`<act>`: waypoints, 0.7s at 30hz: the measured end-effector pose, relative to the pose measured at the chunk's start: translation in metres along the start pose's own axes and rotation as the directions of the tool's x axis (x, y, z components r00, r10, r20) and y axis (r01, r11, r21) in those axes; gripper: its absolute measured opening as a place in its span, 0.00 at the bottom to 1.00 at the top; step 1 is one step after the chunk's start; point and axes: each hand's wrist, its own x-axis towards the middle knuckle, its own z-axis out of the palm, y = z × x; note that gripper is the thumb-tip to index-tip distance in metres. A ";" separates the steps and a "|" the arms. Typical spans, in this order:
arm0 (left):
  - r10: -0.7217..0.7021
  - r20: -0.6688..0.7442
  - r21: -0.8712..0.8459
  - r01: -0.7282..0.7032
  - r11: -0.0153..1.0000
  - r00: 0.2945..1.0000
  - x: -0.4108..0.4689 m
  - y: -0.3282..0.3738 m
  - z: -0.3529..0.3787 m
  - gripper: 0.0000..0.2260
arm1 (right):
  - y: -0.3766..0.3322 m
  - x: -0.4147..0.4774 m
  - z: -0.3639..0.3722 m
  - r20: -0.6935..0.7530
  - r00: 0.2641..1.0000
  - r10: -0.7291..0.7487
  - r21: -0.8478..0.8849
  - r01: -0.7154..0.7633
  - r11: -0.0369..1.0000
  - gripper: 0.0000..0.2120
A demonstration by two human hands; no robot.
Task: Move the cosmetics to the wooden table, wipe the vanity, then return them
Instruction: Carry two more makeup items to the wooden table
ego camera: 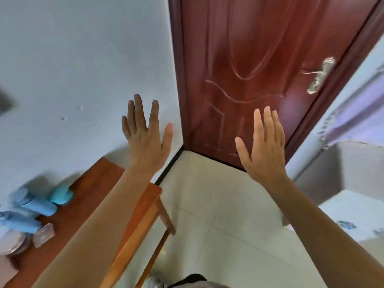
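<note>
- Down at the person's left side, an orange-brown wooden table (99, 183) stands against the white plaster wall (83, 59), its slim legs on the pale tiled floor (218, 204).
- On the left part of the tabletop the cosmetics sit bunched together. There are light blue cylindrical bottles (40, 206), with a turquoise container (61, 194) just behind them by the wall. A small faceted clear box (43, 234) sits in front, and a round white jar (12, 242) is at the very edge of view. Blur hides their finer details.
- Low on the right is a white surface with blue marks (353, 215); I cannot tell what it belongs to.
- The bare left forearm (108, 221) reaches forward and up, crossing above the table's near edge.
- The left hand (145, 134) is raised flat with its back toward me. Its fingers are straight and spread with the thumb out, and it holds nothing as it shows against the white wall.
- The right hand (264, 146) is equally flat and empty, with straight fingers close together and the thumb apart, seen against the door.
- Farthest off, a dark red panelled door (249, 59) fills the corner, with a silver lever handle (318, 75) on its right side.
</note>
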 end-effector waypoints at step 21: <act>0.821 0.266 -0.631 -0.553 0.545 0.506 -0.034 0.616 0.242 0.28 | 0.456 -0.192 -0.266 -0.195 0.677 0.710 -0.496 -0.692 0.524 0.37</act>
